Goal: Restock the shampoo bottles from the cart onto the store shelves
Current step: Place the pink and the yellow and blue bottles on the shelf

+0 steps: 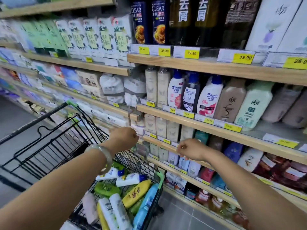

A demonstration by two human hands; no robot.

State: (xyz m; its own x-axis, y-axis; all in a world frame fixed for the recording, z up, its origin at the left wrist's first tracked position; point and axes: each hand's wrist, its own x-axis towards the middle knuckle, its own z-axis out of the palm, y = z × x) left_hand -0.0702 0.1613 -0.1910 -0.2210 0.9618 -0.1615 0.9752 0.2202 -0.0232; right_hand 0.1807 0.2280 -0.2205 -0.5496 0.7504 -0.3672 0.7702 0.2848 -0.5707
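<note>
Mixed white, yellow, green and blue plastic shampoo bottles point(136, 193) lie in the black wire cart point(160, 177) at lower centre. Mid-frame, the left hand point(124, 136) hides its grip. The right hand point(189, 149) is clenched on nothing at the pale wooden shelf edge point(169, 147). Better to reach down for one bottle and match it to its brand row.

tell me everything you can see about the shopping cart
The cart is a black wire basket, metal by the look of it, with green plastic trim at its corners. It stands upright on the grey floor, close beside the shelves. Inside, shampoo bottles lie on their sides: yellow, green, light blue, and white with blue caps. The left hand and right hand are up at the shelves and do not touch it.
</note>
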